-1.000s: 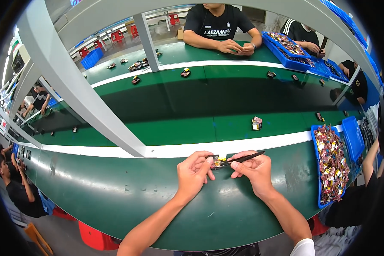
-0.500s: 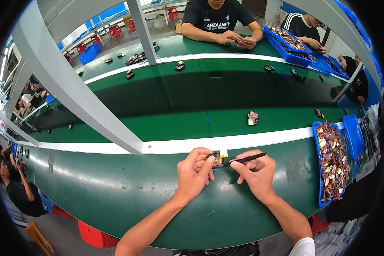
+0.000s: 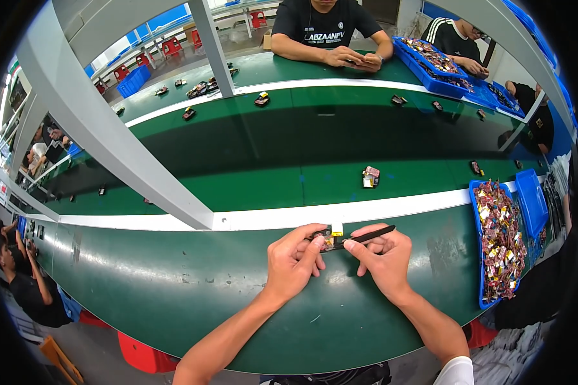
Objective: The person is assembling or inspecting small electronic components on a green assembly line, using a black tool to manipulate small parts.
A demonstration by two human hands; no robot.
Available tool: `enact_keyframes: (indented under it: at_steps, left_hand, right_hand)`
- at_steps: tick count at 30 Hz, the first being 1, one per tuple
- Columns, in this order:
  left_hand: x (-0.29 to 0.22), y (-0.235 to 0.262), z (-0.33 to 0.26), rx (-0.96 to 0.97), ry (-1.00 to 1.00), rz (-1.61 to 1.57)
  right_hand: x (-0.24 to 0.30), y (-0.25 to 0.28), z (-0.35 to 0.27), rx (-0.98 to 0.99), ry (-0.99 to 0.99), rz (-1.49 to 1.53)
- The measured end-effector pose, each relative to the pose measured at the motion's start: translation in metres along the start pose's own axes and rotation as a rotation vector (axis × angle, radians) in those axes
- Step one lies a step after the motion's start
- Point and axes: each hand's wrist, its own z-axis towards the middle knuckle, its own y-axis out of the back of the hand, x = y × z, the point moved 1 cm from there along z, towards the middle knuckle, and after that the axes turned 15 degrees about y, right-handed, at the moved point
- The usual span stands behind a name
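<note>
Between the thumb and fingers of my left hand (image 3: 291, 262) is a small electronic assembly (image 3: 328, 242), with a dark case and a reddish circuit board. A white and yellow block (image 3: 337, 230) stands up at its far edge. My right hand (image 3: 385, 260) is closed around a slim black pen-like tool (image 3: 374, 235), its back end pointing up and right. The tool's front end meets the right side of the assembly; its tip is too small to make out. Both hands are above the green worktable (image 3: 173, 282), close to the white rail.
A blue tray (image 3: 477, 256) heaped with small wired boards stands at the right, with a blue lid-like bin (image 3: 532, 202) beside it. Beyond the white rail (image 3: 289, 214), a green conveyor (image 3: 250, 186) carries assemblies, one (image 3: 370, 177) nearby. A grey post (image 3: 122, 128) slants at left. Co-workers sit across.
The assemblies on the conveyor have shifted slightly left. My right hand and the black tool have moved a little to the left; my left hand keeps its hold on the electronic assembly.
</note>
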Motion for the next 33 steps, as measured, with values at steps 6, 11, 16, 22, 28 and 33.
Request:
enact_keyframes:
  at_steps: [6,11,16,22,28,33]
  left_hand:
    - [-0.003,-0.001,-0.001,0.009,-0.003,0.015]
    - [-0.001,-0.001,0.0,0.018,0.001,0.016]
    - [-0.001,0.0,0.0,0.067,-0.004,0.067]
    - [-0.001,0.0,0.002,0.083,0.025,0.029]
    - [0.003,0.005,0.003,0.152,0.124,-0.105]
    - [0.003,0.006,0.005,0.184,0.143,-0.117]
  right_hand:
    - [-0.001,0.0,0.001,-0.011,-0.02,0.052]
    - [0.0,0.002,0.004,-0.019,-0.099,0.091]
    - [0.002,0.005,0.005,-0.023,-0.176,0.087]
    - [0.002,0.007,0.005,-0.017,-0.198,0.101]
    - [-0.001,0.004,-0.001,0.019,-0.105,0.141]
    - [-0.009,0.0,-0.007,-0.022,0.203,-0.009]
